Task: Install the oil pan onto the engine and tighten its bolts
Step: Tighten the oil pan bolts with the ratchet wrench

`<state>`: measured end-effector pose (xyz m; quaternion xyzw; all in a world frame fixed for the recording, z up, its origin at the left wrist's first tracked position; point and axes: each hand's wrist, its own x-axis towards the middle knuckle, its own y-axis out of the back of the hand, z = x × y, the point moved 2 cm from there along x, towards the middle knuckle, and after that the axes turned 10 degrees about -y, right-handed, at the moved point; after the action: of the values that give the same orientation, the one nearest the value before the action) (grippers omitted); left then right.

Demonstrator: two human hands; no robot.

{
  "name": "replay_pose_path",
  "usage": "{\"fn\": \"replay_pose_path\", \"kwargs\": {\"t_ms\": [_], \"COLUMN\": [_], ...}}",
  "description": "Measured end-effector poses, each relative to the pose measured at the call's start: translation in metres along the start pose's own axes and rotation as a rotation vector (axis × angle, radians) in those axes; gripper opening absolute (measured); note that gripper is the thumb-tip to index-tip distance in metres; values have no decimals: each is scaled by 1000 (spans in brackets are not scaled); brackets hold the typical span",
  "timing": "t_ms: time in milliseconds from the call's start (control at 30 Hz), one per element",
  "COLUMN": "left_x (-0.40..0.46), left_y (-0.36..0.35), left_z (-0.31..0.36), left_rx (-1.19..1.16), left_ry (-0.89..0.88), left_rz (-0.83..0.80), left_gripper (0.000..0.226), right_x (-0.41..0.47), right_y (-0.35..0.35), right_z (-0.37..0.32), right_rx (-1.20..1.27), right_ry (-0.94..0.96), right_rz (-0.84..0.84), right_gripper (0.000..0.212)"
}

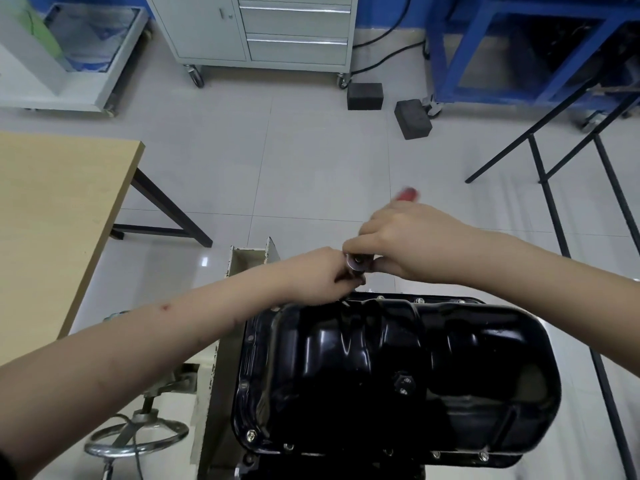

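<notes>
The glossy black oil pan (398,372) sits upside-down on the engine, with several bolts (250,435) around its flange. A ratchet wrench (358,263) with a red handle tip (407,194) stands over the pan's far edge. My right hand (408,244) grips the wrench handle just behind its metal head. My left hand (318,275) holds the socket part right under the head with its fingertips. What the socket sits on is hidden by my fingers.
A wooden table (52,216) stands at the left. The engine stand's handwheel (136,434) is at the lower left. Black metal frame bars (554,188) run along the right. Two black blocks (412,118) lie on the floor before a grey drawer cabinet (263,29) and a blue cart (519,46).
</notes>
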<state>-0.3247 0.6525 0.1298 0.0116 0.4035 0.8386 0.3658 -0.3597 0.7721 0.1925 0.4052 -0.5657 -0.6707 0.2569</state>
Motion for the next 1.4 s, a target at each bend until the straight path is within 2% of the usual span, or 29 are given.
{"fn": "replay_pose_path", "kwargs": {"t_ms": [100,233,333,433,533,600,667,767,867,1033,1167,1267,1400], "left_x": [0,-4,-1,1,1,1,2,3,6,9,11,9,7], "left_y": [0,1,-1,-2,-3,-2,-1,-1,-5,-6,-7,-7,-11], "left_z": [-1,-6,-5,-6,-4,-3,-6,-8,-7,-2,-3,-6,-7], "left_rx": [-13,-38,93,125,90,86,144,260,314,233,234,281,226], "left_ry": [-9,66,69,45,-16,-24,-2,43,32,-48,-6,42,42], "left_rz": [-54,54,91,50,-15,-41,-39,7,43,-1,0,45,41], "left_gripper": [26,30,32,28,22,23,25,33,35,26,27,32,29], "right_x": [2,2,0,-1,-3,-1,2,4,-2,-8,-7,-7,-9], "right_y": [0,2,2,1,0,-2,-1,4,5,-1,-3,-4,-7], "right_z": [-1,0,-5,-2,-1,-4,-4,-4,-5,-2,0,-2,-4], "right_rx": [-36,-61,-70,-49,-80,-109,-112,-101,-73,-95,-105,-93,-56], "right_ry": [59,-95,-157,-110,20,63,31,-65,-125,1,5,-71,-116], "right_rz": [-4,-50,-67,-13,26,41,42,1,-22,37,44,21,28], "right_gripper": [20,37,34,31,17,19,15,29,32,15,21,43,39]}}
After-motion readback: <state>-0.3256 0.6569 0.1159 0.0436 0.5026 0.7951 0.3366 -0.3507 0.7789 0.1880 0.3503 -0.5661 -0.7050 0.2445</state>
